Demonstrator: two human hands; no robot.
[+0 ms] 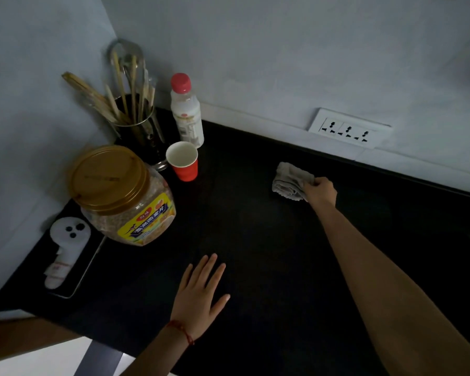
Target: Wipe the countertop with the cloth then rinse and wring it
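A crumpled grey cloth (289, 181) lies on the black countertop (255, 226) near the back wall. My right hand (320, 189) grips the cloth's right end, arm stretched out across the counter. Flat on the countertop near the front edge rests my left hand (201, 291), fingers spread and holding nothing. A red string bracelet circles its wrist.
At the left stand a gold-lidded jar of cereal (122, 196), a red paper cup (183, 164), a white bottle with a pink cap (187, 111) and a holder of chopsticks (136, 115). A phone with a white item (65, 256) lies at the far left. A wall socket (347, 128) sits behind the cloth.
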